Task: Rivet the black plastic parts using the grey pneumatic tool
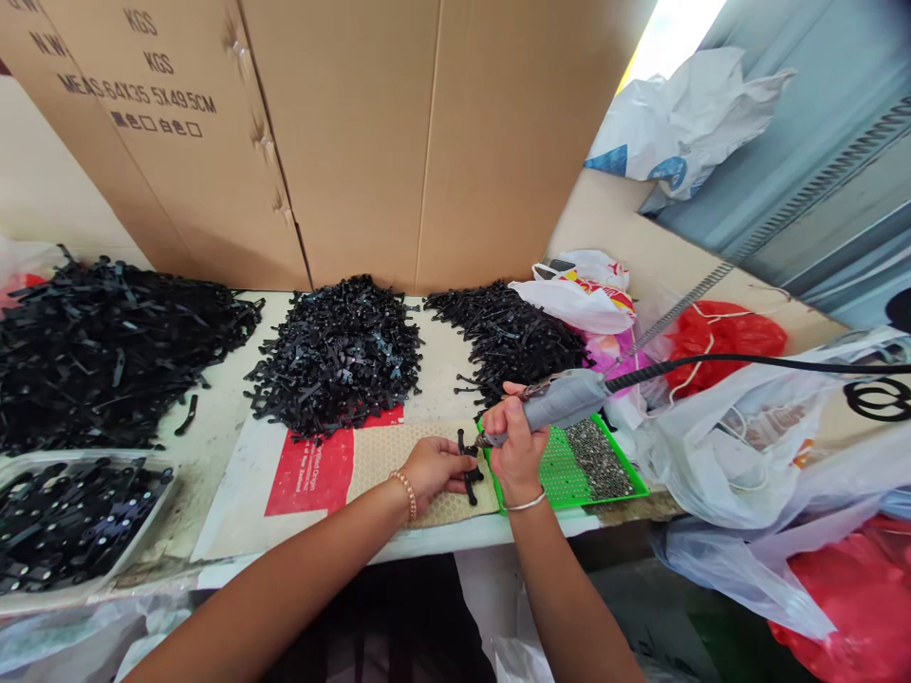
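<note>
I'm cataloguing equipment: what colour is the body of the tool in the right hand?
The tool body is grey, clearest in the head view.

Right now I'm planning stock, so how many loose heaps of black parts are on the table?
3: left heap, running out of frame; middle heap; right heap, beside the white bag. More could be hidden behind bags.

The part (471, 482) is over the mat (381, 451), left of the tray (551, 474), before the right heap (523, 341).
</note>
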